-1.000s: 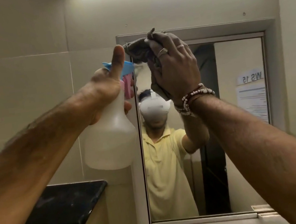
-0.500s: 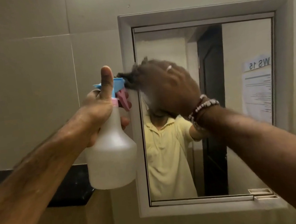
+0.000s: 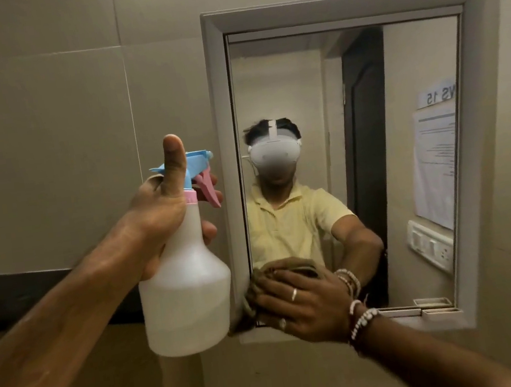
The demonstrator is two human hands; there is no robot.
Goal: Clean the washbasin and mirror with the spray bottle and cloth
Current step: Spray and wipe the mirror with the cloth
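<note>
Cloth [image 3: 261,285] sits bunched under the right hand [image 3: 308,308], whose fingers [image 3: 274,294] press it flat against the mirror [image 3: 357,163] at its lower left corner. Left hand [image 3: 161,212] grips the spray bottle [image 3: 185,287] by the neck, thumb up, just left of the frame.

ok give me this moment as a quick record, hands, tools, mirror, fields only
left hand: grips the spray bottle by its neck, thumb up, held left of the mirror
right hand: presses the cloth on the mirror's lower left corner
mirror: wall-mounted, grey frame
spray bottle: white, partly filled, blue head, pink trigger
washbasin: not in view
</note>
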